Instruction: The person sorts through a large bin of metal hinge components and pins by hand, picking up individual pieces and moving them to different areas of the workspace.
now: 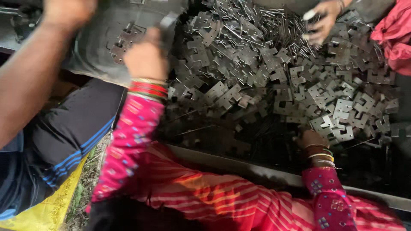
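A heap of flat grey metal plates (274, 85) fills the tray from centre to three o'clock. The left hand (145, 55), at ten o'clock, closes around one plate; the right hand (309, 139), at five o'clock, is buried among them, its grip hidden. The plates look stiff, thin and sharp-edged, best pinched across their flat faces.

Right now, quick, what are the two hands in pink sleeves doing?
Left hand: raised by the dark sheet, fingers hidden; grip cannot be told.
Right hand: resting in the pile of metal plates; grip cannot be told.
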